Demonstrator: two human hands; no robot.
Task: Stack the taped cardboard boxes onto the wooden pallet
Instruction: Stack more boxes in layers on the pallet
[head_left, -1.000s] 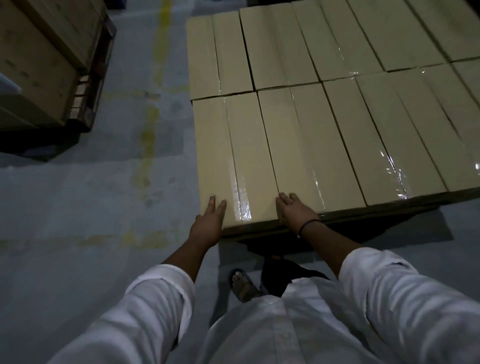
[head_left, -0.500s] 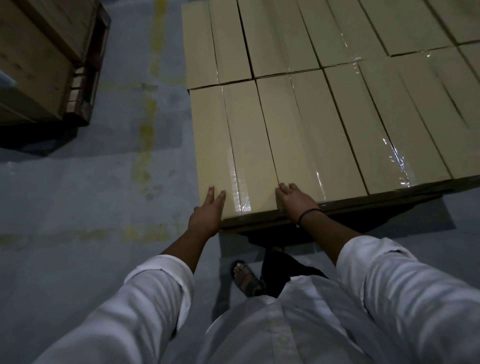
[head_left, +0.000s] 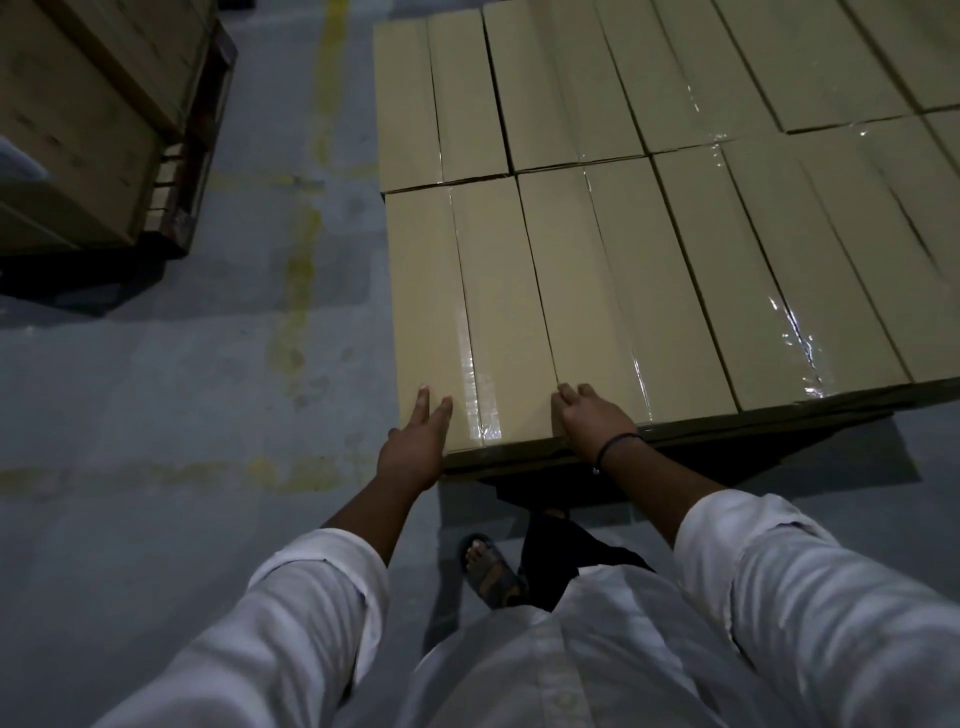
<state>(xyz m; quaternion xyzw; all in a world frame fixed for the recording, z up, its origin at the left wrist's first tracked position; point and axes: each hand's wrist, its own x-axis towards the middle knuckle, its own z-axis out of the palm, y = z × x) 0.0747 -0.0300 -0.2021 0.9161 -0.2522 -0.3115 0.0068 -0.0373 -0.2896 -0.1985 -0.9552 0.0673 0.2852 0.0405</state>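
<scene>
Several long taped cardboard boxes lie side by side in two rows, forming a flat layer. The nearest left box (head_left: 462, 312) has clear tape along its middle seam. My left hand (head_left: 415, 447) rests with straight fingers on that box's near left corner. My right hand (head_left: 587, 421), with a dark band on the wrist, lies on the near end of the box at its right edge, fingers bent over the seam with the neighbouring box (head_left: 613, 291). The wooden pallet (head_left: 727, 431) shows only as a dark edge under the boxes.
A second stack of cardboard boxes (head_left: 78, 119) on a dark pallet stands at the far left. Grey concrete floor (head_left: 182, 415) with worn yellow lines lies between the stacks. My sandalled foot (head_left: 491, 571) is just in front of the pallet.
Both hands stay on the near end of the left box. The view has shifted slightly; the box layer looks a little lower and nearer in the frame.
</scene>
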